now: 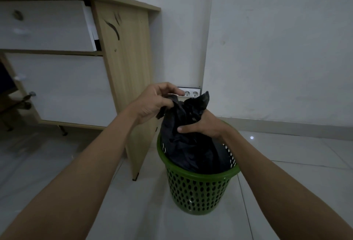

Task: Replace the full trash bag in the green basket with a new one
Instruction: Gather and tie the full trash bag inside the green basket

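Observation:
A green perforated basket (198, 190) stands on the white tiled floor in front of me. A full black trash bag (189, 148) fills it and bulges above the rim, its top gathered into a bunch. My left hand (154, 102) pinches a loose flap of the bag's top at the upper left. My right hand (204, 125) is closed around the gathered neck from the right, thumb across the front. The lower part of the bag is hidden inside the basket.
A wooden desk (124, 64) with white drawer fronts stands directly left of the basket, its side panel close to the rim. A double wall socket (191, 93) sits low behind the bag. White walls meet in a corner behind.

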